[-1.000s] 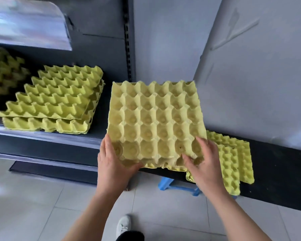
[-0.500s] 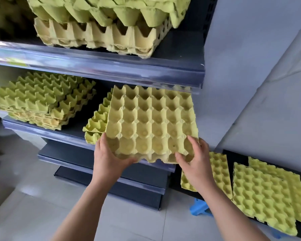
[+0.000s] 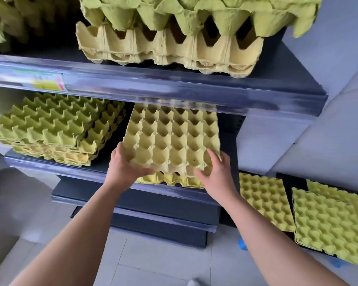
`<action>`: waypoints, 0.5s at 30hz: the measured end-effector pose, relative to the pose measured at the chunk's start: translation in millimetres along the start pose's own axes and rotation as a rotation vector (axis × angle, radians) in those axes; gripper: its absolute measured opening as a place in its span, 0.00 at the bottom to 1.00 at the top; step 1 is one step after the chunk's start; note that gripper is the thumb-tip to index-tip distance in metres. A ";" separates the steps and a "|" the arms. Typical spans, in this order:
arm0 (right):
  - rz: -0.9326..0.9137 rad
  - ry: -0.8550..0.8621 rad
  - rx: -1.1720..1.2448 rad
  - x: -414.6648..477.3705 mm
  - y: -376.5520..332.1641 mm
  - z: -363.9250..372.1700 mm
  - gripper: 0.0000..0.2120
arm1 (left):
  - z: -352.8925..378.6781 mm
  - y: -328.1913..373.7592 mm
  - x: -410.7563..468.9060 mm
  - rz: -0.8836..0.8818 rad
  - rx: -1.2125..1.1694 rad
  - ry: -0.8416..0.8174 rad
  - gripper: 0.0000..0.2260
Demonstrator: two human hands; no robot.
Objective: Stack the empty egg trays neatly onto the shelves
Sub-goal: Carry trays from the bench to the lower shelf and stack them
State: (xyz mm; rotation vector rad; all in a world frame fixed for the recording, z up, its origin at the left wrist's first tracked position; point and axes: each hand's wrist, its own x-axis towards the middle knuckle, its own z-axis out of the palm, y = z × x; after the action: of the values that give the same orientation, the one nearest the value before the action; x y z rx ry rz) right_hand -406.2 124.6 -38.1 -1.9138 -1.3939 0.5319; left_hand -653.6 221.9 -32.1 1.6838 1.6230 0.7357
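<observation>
Both bare forearms reached forward and up from the bottom of the view, over the pale tiled floor. Left hand gripped the near-left corner of the egg tray, thumb up along its side edge, fingers curled underneath. Right hand clasped the near-right corner, fingers bent over the top cups, thumb laid along the front edge.

The tray sat cups-up over a low tray stack on the right half of the middle shelf. Whether it had seated fully could not be told. Its far edge lay hidden behind the upper shelf front strip.

At right, 3 loose trays lay on a low black surface. A second stack stood at the middle shelf's left. A taller stack rested on the upper shelf.
</observation>
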 end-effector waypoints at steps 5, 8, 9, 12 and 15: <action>0.000 -0.049 -0.063 11.1 1.7 9.2 0.32 | -1.1 -10.2 14.6 -0.024 0.023 -0.026 0.41; -0.028 -0.043 -0.116 13.0 5.1 12.0 0.33 | 2.6 -16.0 22.3 -0.027 0.013 -0.046 0.39; -0.037 -0.040 -0.134 12.8 6.3 13.9 0.33 | 3.9 -18.6 23.9 -0.034 0.017 -0.059 0.38; -0.028 -0.059 -0.171 9.8 8.7 20.1 0.33 | 6.2 -23.6 23.3 -0.065 0.052 -0.088 0.40; 0.007 -0.062 -0.172 7.4 6.4 21.8 0.33 | 6.1 -23.5 21.2 -0.083 0.160 -0.076 0.54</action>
State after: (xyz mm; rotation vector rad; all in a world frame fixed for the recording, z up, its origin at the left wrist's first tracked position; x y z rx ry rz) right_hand -414.3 136.8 -56.9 -2.0541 -1.5149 0.4919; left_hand -661.9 242.3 -55.5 1.7222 1.7257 0.5067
